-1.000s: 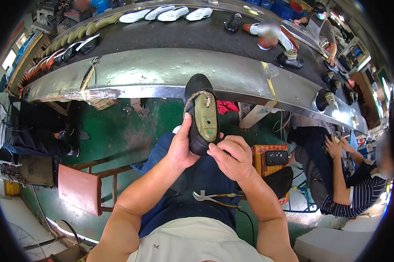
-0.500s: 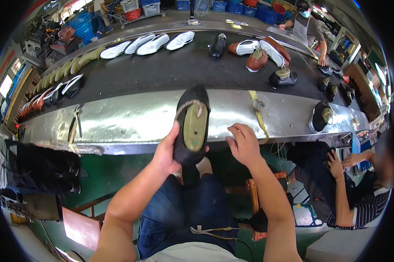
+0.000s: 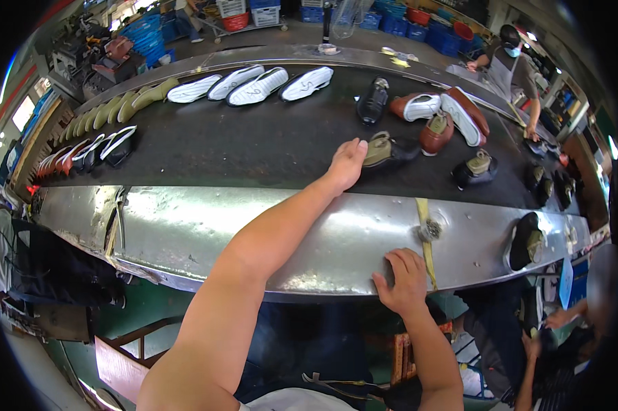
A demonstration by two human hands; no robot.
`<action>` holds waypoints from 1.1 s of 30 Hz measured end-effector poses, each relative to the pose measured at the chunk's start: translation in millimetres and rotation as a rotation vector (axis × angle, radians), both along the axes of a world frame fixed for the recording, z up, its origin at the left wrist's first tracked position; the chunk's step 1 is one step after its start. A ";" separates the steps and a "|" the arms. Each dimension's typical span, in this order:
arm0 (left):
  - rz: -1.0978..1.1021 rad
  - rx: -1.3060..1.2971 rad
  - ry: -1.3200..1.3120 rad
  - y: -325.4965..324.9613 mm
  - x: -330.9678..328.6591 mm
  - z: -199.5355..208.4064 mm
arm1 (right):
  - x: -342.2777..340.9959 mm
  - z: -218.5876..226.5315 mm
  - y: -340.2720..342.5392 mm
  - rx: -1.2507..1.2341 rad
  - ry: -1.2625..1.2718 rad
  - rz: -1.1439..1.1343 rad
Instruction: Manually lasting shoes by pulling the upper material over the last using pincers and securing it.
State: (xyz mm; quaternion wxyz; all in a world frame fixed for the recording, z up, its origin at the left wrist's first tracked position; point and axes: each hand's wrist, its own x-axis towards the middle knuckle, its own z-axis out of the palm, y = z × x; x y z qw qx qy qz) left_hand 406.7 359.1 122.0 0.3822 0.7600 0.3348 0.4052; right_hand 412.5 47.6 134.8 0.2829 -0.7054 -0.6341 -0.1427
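My left hand point(image 3: 349, 164) reaches out over the dark belt, its fingers closed at the olive-coloured end of a black shoe point(image 3: 406, 148) with a shoe last point(image 3: 379, 150) inside. That shoe is down at the belt's surface, just short of a brown shoe point(image 3: 436, 133). Above the near metal edge point(image 3: 336, 233), my right hand point(image 3: 403, 279) is empty, with fingers loosely bent and thumb apart. A yellow strap point(image 3: 425, 236) runs across the metal beside it. To the right on the belt sits another black shoe point(image 3: 475, 170) with a last in it.
White-soled shoes point(image 3: 257, 85) lie along the far left of the belt, with olive lasts point(image 3: 127, 103) beside them. One black shoe point(image 3: 525, 241) stands on the metal at right. A masked person point(image 3: 514, 75) works across the belt; another person's hand point(image 3: 559, 318) shows at lower right.
My left hand has carried the black shoe from above the metal edge forward and right onto the belt. My right hand has stayed near the metal edge. The view has shifted.
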 end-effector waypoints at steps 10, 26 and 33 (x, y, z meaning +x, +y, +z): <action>-0.101 0.287 0.510 113.3 54.4 11.1 | 5.0 10.5 10.0 -0.117 0.040 0.022; 0.318 0.567 0.429 264.9 51.2 13.3 | 9.6 17.7 24.4 -0.165 0.097 0.020; 0.051 0.087 0.770 317.3 22.6 -7.9 | 2.3 14.2 30.0 -0.175 0.095 0.015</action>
